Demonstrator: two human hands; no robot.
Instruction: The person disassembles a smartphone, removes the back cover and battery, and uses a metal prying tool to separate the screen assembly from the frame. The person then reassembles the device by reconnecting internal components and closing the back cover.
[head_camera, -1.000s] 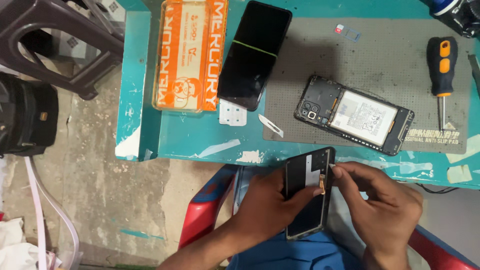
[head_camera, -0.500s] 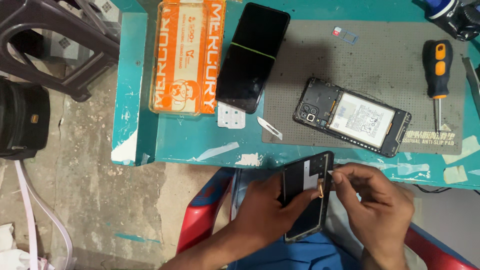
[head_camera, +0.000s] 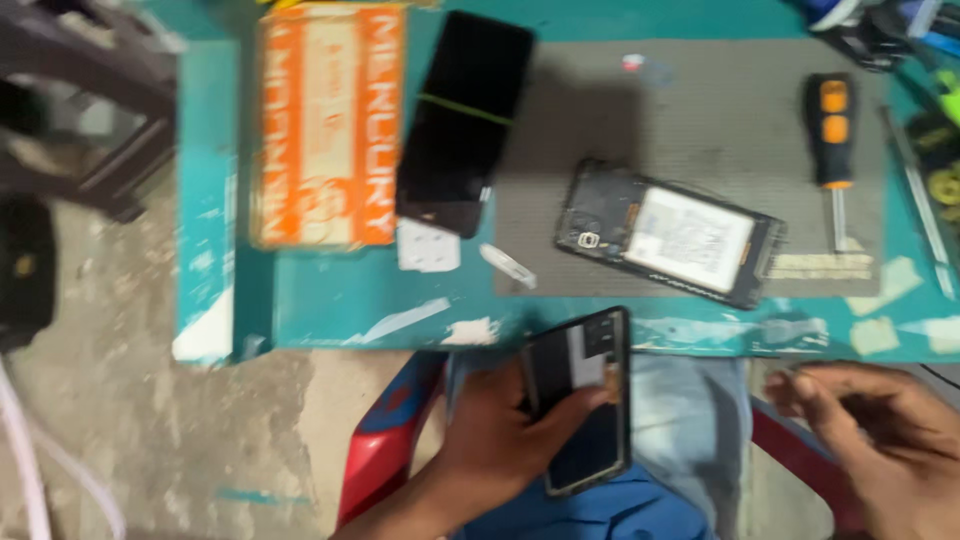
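Head view, blurred by motion, listed left to right.

Far left: dark stool (head_camera: 90, 110) on bare concrete floor (head_camera: 150, 430).

Teal counter (head_camera: 210, 200), paint chipped along near edge. On it: orange and white box (head_camera: 325, 125), lying flat, long axis running away from viewer. Just right of box: black phone (head_camera: 465, 120) with a yellow-green band across it, face dark, tilted slightly. Near its lower end: small white card (head_camera: 428, 246) and a pale sliver (head_camera: 508, 266).

Grey work mat (head_camera: 700, 110) on counter. On mat: opened phone body (head_camera: 670, 233), battery showing, long axis roughly left-right, tilted down to right. Further right: screwdriver (head_camera: 833, 140), orange and black handle, tip toward viewer.

Below counter edge, over lap: left hand (head_camera: 500, 440), fingers closed around black phone back frame (head_camera: 585, 400), thumb across its middle; frame nearly upright in picture, long axis pointing toward counter, top end close under counter edge.

Right hand (head_camera: 880, 430), well apart to right of frame, fingers loosely curled; anything pinched between them too blurred to tell. Frame lying to left of right hand; left hand the one on it.
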